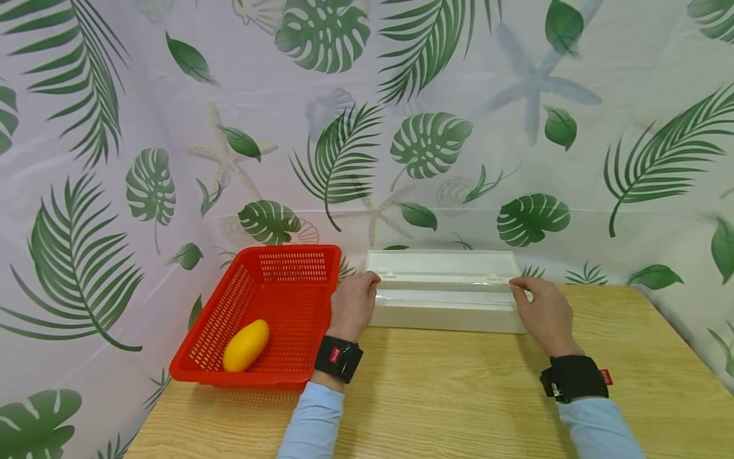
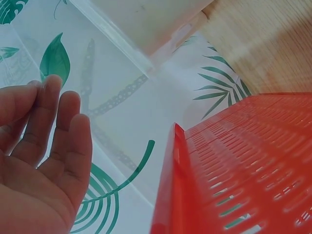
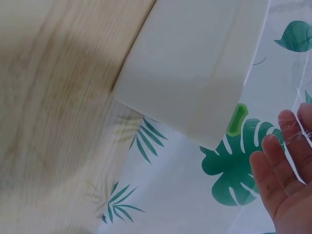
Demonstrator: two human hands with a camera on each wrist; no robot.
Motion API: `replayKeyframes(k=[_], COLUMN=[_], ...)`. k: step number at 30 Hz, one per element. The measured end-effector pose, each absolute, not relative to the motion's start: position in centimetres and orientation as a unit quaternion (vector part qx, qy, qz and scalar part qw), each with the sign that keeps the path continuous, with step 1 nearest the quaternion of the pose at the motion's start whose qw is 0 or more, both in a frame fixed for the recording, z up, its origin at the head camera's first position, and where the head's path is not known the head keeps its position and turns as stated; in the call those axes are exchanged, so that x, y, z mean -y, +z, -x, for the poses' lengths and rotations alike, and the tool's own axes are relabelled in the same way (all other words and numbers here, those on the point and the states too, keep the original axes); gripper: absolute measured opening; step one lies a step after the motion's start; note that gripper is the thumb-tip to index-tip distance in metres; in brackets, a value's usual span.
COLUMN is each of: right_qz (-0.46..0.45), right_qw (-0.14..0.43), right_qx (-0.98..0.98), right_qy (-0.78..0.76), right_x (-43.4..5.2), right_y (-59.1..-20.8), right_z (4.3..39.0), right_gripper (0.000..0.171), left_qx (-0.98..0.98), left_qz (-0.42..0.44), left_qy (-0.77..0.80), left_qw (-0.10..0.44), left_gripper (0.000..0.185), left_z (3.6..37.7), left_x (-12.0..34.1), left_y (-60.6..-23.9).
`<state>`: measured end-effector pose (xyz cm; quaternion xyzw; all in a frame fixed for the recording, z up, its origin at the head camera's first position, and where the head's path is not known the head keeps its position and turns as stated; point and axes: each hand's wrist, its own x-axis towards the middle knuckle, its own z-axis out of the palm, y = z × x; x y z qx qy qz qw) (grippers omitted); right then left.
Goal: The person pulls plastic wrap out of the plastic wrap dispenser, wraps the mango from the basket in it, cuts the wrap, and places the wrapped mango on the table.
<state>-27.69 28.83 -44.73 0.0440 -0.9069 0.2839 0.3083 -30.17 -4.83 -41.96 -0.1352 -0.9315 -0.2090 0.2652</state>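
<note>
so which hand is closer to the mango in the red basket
Left. The left hand rests at the white box's left end, right beside the red basket holding the mango. The right hand is at the box's far right end.

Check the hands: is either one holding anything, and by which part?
Both hands are at the white box: left hand at its left end, right hand at its right end, by the clear lid's edge. Whether they actually grip cannot be told.

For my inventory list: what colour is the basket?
Red basket, clearest in the head view.
</note>
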Motion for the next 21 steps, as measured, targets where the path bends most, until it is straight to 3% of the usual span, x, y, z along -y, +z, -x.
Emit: replayKeyframes(k=[21], right_qz=[-0.052], right_qw=[0.326], right_qx=[0.897], right_qy=[0.293], right_x=[-28.88], right_y=[-44.37], right_z=[27.51], right_gripper=[0.014], left_qx=[0.933], left_qz=[0.142], left_qy=[-0.204], left_qw=[0.26], left_gripper=[0.011], left_z=[29.9], left_x=[4.98], left_y=[-41.21])
